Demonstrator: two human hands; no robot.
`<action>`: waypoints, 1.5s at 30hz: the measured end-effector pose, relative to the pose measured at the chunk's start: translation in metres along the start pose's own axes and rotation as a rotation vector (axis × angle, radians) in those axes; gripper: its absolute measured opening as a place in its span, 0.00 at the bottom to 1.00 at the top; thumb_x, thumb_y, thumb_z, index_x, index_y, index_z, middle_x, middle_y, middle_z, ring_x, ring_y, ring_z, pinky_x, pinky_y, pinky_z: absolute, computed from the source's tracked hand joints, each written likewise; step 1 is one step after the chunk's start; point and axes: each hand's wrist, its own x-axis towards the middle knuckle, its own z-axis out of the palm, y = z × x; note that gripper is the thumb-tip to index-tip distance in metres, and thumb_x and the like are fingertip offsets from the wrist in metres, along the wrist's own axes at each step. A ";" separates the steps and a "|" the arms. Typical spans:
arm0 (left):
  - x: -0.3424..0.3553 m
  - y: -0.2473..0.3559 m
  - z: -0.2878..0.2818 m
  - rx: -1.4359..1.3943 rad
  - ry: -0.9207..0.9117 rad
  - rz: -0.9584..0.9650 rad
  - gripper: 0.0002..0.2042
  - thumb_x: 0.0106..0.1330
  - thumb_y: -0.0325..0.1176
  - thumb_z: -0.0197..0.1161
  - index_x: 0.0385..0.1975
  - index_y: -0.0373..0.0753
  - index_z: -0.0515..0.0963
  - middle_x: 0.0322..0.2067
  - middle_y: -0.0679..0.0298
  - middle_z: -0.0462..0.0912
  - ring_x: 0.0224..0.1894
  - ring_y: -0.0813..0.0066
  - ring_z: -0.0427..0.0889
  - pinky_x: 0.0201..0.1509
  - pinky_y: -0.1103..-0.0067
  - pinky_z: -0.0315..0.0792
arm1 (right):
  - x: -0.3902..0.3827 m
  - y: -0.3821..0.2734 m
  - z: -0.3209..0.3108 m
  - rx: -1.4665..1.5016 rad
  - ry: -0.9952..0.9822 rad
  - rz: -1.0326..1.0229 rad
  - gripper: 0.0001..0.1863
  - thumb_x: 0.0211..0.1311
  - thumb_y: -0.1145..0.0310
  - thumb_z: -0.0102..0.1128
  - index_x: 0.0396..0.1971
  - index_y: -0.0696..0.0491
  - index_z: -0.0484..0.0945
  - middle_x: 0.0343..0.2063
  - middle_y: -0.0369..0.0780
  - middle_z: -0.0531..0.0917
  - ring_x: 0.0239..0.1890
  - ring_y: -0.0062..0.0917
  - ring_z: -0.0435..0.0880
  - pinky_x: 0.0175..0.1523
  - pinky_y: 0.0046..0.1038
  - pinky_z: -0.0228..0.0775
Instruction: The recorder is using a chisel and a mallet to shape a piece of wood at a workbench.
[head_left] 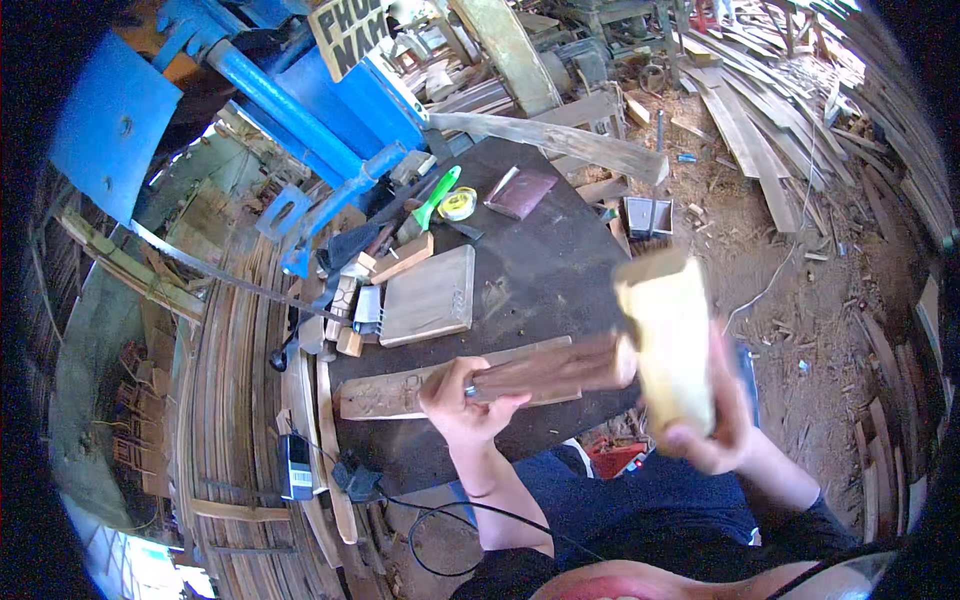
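- Gripping brown wood (560, 368): left hand (462, 404), closed around its left end
- Right hand (722, 425) clamped on blurred pale block (672, 350)
- Far: green brush (437, 197) on table (565, 255)

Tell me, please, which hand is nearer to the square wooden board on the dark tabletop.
Left. The left hand is just below the square wooden board in view; the right hand is farther, to its lower right.
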 end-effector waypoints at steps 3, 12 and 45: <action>-0.008 -0.014 -0.007 -0.080 0.106 0.070 0.32 0.41 0.68 0.73 0.20 0.41 0.74 0.16 0.63 0.78 0.17 0.64 0.79 0.23 0.74 0.71 | -0.023 0.021 -0.020 -0.130 -0.138 -0.050 0.43 0.56 0.62 0.69 0.66 0.64 0.56 0.51 0.55 0.76 0.47 0.40 0.81 0.55 0.36 0.74; 0.013 -0.012 -0.004 0.150 0.095 0.080 0.36 0.36 0.75 0.70 0.12 0.44 0.67 0.08 0.66 0.67 0.10 0.65 0.73 0.14 0.73 0.64 | 0.030 -0.019 -0.033 0.354 -0.179 0.205 0.39 0.53 0.54 0.71 0.61 0.55 0.64 0.50 0.43 0.76 0.51 0.34 0.76 0.55 0.41 0.67; -0.001 -0.008 -0.009 0.089 0.240 0.092 0.38 0.29 0.76 0.69 0.12 0.44 0.66 0.09 0.67 0.65 0.11 0.67 0.71 0.16 0.75 0.64 | 0.028 -0.080 0.036 0.628 0.556 -0.041 0.21 0.61 0.50 0.60 0.38 0.54 0.77 0.24 0.39 0.79 0.20 0.29 0.75 0.28 0.33 0.71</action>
